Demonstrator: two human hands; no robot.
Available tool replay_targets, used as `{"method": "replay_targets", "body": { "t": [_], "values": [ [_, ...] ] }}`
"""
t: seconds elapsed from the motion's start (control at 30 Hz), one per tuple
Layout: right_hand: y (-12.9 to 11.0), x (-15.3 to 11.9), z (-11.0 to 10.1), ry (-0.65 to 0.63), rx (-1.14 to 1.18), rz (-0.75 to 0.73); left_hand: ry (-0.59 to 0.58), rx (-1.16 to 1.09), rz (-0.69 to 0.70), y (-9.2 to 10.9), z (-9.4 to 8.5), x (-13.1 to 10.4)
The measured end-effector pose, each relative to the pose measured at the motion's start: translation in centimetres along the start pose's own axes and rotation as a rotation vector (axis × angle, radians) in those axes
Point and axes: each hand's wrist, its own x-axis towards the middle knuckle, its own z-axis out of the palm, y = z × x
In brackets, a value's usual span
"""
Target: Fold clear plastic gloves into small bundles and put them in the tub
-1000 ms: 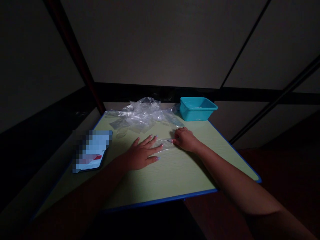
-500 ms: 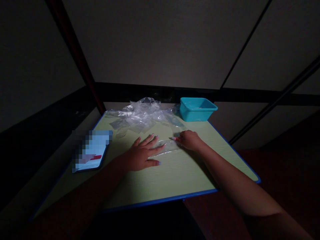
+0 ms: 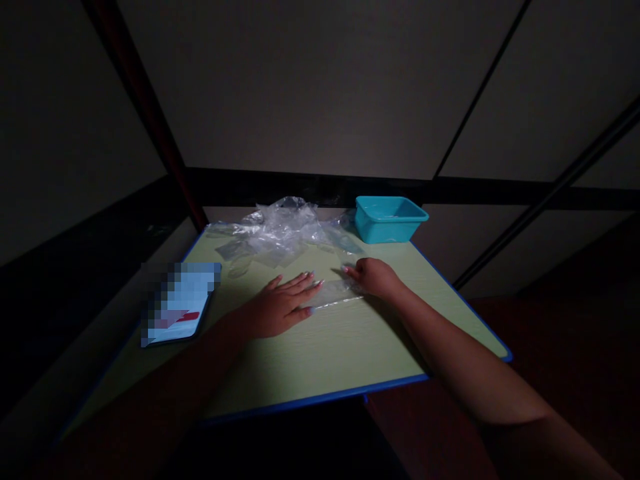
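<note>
A clear plastic bag (image 3: 333, 293) lies flat on the pale green table between my hands. My left hand (image 3: 280, 307) rests palm down on its left part, with the fingers stretched out. At the bag's right end, my right hand (image 3: 373, 275) is closed, thumb and fingers pinching the thin plastic. The exact grip is partly hidden by the curled fingers. Behind my hands spreads a crumpled heap of clear plastic bags (image 3: 285, 230), its right side reaching toward my right hand.
A turquoise plastic basket (image 3: 387, 230) stands at the table's back right corner. On the left lies a phone (image 3: 187, 303) with a lit screen, partly blurred out. The table (image 3: 320, 367) has a blue edge, and a panelled wall (image 3: 310, 87) rises behind it.
The fingers of my left hand have drawn closer together, and the hand still lies on the bag. My right hand keeps its pinch. The whole view has shifted slightly.
</note>
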Motion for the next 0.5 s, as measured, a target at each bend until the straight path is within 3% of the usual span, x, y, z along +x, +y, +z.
{"method": "replay_targets", "body": {
  "t": [0.2,0.5],
  "values": [
    [0.08,0.1,-0.11,-0.027,-0.03,-0.018,-0.048,0.025,0.112,0.03,0.18,-0.1],
    [0.23,0.31,-0.21,-0.042,-0.006,-0.001,-0.081,0.014,0.157,0.05,0.34,-0.03]
  ]
}}
